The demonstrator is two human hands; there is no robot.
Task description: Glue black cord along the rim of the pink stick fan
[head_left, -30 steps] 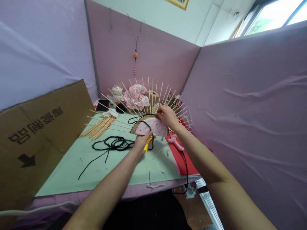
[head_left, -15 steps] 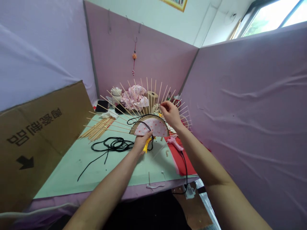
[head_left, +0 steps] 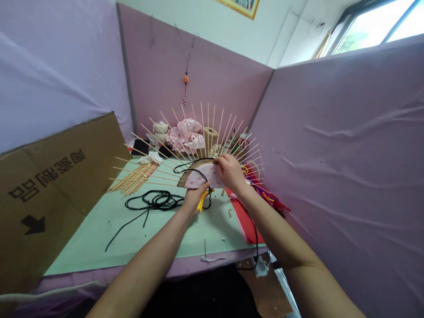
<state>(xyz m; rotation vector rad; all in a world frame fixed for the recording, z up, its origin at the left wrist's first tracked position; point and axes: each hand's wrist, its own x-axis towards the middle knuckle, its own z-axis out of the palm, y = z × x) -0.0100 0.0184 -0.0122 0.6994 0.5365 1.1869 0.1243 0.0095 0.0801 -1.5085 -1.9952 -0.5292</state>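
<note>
We see three fabric-covered partitions walling the space: lavender at the left [head_left: 66,53], pink at the back [head_left: 215,66], purple at the right [head_left: 331,154]. One brown cardboard sheet with black characters and an arrow [head_left: 62,198] leans in at the left of the frame. One table with a pale green top [head_left: 82,243] fills the centre; its front edge crosses the lower middle, and green surface runs between that edge and the black cord.

At the centre of the frame we hold one half-round fan of pink-and-white patterned cloth with a brown band [head_left: 212,176], raised above the table. Roughly two dozen thin wooden sticks radiate from it; those at the right crowd too closely for us to count. Their left tips reach over one bundle of loose pale sticks [head_left: 137,176]; their right tips come near the purple partition, leaving little room there.

Our left hand [head_left: 195,199] is closed on the fan's lower edge, thumb on the front. Our right hand [head_left: 231,171] bends over the top right, fingertips drawn together at the brown band; we cannot tell whether they pinch anything.

One red sheet [head_left: 249,229] lies right of centre, one heap of crumpled pink cloth [head_left: 188,130] at the back, one coiled black cord [head_left: 162,199] left of centre, and one yellow tassel [head_left: 202,203] below the fan.
</note>
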